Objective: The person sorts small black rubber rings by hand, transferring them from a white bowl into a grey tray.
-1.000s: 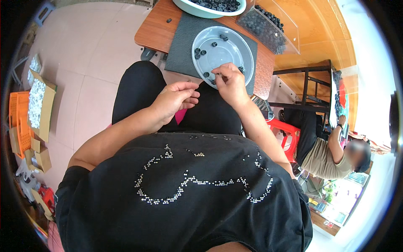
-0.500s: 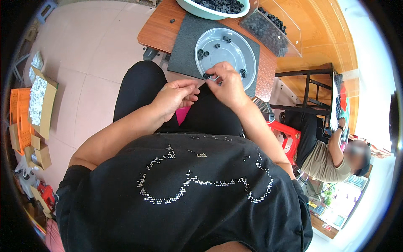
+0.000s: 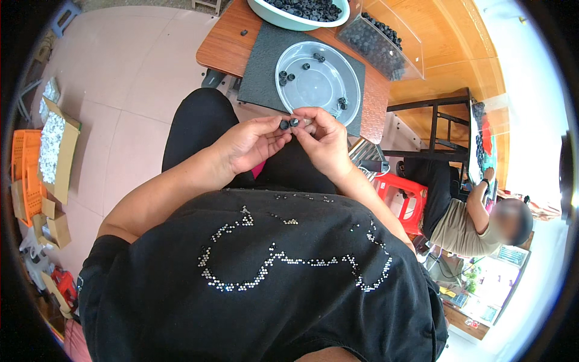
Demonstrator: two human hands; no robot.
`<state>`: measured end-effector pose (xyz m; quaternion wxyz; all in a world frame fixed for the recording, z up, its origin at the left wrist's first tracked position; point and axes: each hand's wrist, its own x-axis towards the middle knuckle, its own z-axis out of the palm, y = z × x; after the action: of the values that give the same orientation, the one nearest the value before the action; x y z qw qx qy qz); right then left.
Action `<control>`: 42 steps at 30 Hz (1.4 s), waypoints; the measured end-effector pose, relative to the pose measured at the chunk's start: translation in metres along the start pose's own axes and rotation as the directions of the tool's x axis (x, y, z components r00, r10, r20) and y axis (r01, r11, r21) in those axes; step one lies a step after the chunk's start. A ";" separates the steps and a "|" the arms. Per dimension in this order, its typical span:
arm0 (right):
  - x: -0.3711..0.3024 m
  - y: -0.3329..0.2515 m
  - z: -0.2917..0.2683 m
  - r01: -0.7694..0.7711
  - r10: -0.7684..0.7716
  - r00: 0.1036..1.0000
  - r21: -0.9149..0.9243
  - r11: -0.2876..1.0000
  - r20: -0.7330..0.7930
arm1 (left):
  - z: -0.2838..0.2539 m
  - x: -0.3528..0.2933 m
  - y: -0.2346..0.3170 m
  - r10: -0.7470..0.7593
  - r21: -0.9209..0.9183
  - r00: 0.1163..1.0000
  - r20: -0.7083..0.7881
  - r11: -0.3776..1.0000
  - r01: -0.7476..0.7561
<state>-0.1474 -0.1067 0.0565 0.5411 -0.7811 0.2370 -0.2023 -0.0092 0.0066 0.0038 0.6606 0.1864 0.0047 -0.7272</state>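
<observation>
My left hand (image 3: 250, 143) pinches a small black round cap-like part (image 3: 284, 125) between thumb and fingertips. Right beside it, a second small black part (image 3: 294, 122) with a pale spot on its end sits in the fingertips of my right hand (image 3: 326, 142). The two parts are close together; whether they touch I cannot tell. Both hands are over my lap, at the near rim of a clear round plastic basin (image 3: 316, 90). Several similar black parts (image 3: 283, 78) lie scattered in that basin.
The basin stands on a dark mat (image 3: 256, 84) on a brown wooden table (image 3: 223, 45). Behind it are a pale green bowl (image 3: 289, 22) and a clear bin (image 3: 377, 48), both full of black parts. A red stool (image 3: 410, 205) and a seated co-worker (image 3: 467, 226) are at right.
My right hand has drawn back from the basin toward my left hand with a black part. My left hand, whose fingers showed no part before, now pinches a black cap-like one.
</observation>
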 end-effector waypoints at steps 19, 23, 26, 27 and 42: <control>-0.013 0.001 -0.013 -0.056 0.056 0.998 -0.023 0.998 -0.007 | 0.013 -0.005 0.002 -0.059 0.027 0.998 -0.027 0.998 0.060; -0.010 -0.019 -0.005 0.049 -0.055 0.998 -0.148 0.988 -0.034 | 0.012 -0.005 0.001 -0.046 0.061 0.998 -0.040 0.997 0.048; -0.009 -0.029 -0.001 0.071 -0.082 0.995 -0.187 0.980 -0.052 | 0.010 -0.005 0.001 -0.033 0.089 0.999 -0.016 0.995 0.034; -0.010 -0.030 -0.001 0.069 -0.081 0.995 -0.200 0.977 -0.054 | 0.010 -0.005 0.001 -0.032 0.089 0.999 -0.015 0.995 0.034; -0.012 -0.026 0.001 0.152 -0.174 0.984 -0.362 0.920 -0.029 | 0.015 -0.006 0.000 -0.002 0.120 1.000 0.004 0.993 0.002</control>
<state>-0.1527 -0.0911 0.0804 0.3633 -0.8771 0.2204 -0.2239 -0.0127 0.0091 0.0193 0.6474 0.2243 -0.0406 -0.7273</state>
